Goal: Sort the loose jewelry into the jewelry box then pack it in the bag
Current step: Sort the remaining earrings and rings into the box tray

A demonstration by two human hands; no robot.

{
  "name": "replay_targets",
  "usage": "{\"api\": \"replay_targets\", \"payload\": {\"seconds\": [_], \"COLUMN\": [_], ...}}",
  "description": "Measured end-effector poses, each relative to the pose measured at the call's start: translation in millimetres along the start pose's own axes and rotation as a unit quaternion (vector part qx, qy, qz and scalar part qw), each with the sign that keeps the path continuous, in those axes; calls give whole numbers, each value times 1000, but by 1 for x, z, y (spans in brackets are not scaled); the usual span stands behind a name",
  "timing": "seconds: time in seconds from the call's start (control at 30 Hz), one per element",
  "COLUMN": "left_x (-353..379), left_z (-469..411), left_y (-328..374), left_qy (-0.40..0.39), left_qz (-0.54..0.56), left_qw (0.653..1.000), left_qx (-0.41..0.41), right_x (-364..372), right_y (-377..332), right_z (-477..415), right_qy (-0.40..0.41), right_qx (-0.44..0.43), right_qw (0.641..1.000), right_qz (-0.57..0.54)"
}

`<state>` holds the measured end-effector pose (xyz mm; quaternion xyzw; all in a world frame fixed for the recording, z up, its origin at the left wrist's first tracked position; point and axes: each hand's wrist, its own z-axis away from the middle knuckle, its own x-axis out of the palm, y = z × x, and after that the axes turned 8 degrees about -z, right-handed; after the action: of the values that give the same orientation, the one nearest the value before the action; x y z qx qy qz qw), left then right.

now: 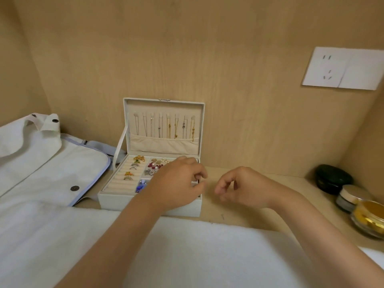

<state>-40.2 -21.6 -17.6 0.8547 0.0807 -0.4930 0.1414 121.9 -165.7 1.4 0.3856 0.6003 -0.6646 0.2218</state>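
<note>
Now, at a wooden alcove desk, my left hand [176,183] hovers over the right side of the open jewelry box [112,202], fingers curled down toward its tray. I cannot tell whether they pinch a piece. My right hand [245,188] hangs just right of the box, fingers loosely curled, with nothing visible in it.

The box sits centre against the far wall. Its lid [166,107] stands upright with necklaces [168,127] hanging inside, and rings [129,175] sit in the left rolls with pearl and red earrings [154,165] beside them. The white bag [62,163] lies flat, just left of the box.

I judge the pieces tiny, light and hard, best taken in a fingertip pinch, and the chains likely to snag. The box looks rigid and smooth-sided, probably not heavy. Carried open it would spill, so I would shut the lid first, then grip both short sides low down. The bag looks soft and floppy, so its mouth will want holding open.
</note>
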Motion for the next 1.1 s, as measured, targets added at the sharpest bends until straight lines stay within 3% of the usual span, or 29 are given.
{"api": "replay_targets", "payload": {"seconds": [0.1, 0.23, 0.63, 0.7, 0.8, 0.9, 1.1], "left_x": [3, 13, 28, 28, 25, 21, 22], "left_z": [5, 18, 28, 29, 30, 31, 32], "left_y": [15, 21, 24, 26, 26, 27, 26], "left_qy": [-29, -51, 19, 11, 11, 54, 100], "left_qz": [-20, -48, -22, -10, -3, 15, 88], "left_qw": [999, 997, 999, 999, 999, 998, 991], "left_qx": [25, 29, 31, 36, 35, 12, -4], "right_x": [5, 14, 29, 29, 31, 32, 35], "right_y": [12, 20, 31, 30, 25, 17, 16], "right_z": [9, 14, 8, 7, 5, 8, 7], "right_qy": [-31, -16, -17, 20, 71, 26, -38], "right_qx": [21, 17, 21, 16, 15, 62, 99], "right_qw": [999, 1000, 998, 1000, 982, 941, 891], "right_qz": [4, 16, 60, 8, -175, -333, -441]}}
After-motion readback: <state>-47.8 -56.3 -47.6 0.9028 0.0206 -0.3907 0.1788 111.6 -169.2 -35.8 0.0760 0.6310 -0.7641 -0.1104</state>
